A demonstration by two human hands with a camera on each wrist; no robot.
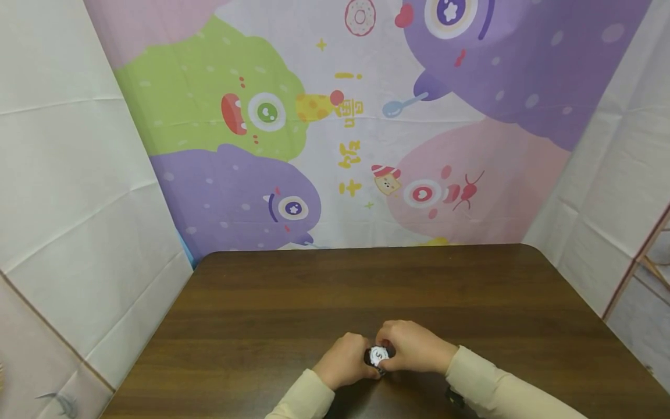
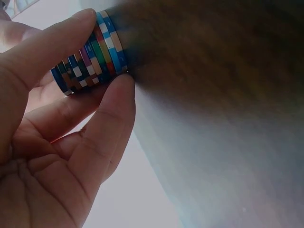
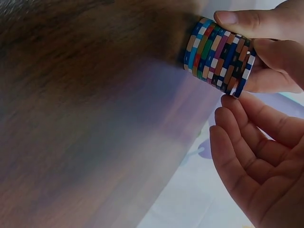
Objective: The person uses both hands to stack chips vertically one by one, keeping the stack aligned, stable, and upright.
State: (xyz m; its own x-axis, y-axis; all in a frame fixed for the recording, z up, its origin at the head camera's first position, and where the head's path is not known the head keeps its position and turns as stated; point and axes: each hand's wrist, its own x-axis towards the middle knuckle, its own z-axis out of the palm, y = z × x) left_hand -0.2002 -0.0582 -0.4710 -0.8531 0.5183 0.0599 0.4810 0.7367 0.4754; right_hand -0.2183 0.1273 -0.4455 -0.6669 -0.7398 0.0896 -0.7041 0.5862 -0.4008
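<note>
A stack of poker chips (image 2: 92,59) with many-coloured edges stands upright on the brown table, near its front. My left hand (image 1: 342,362) grips the stack's side, thumb on one side and fingers on the other, as the left wrist view shows. Over the top, my right hand (image 1: 419,349) pinches the rim of the uppermost chip (image 3: 245,73) between thumb and fingers. That chip sits slightly off line from the chips below. Its pale face, bearing a dark mark like a 5, shows in the head view between both hands.
The wooden table (image 1: 366,285) has rounded far corners. A cloth printed with cartoon monsters (image 1: 272,186) hangs behind it, and pale cloths (image 1: 78,145) hang at the sides. A dark object (image 1: 454,398) shows beneath the right sleeve at the wrist.
</note>
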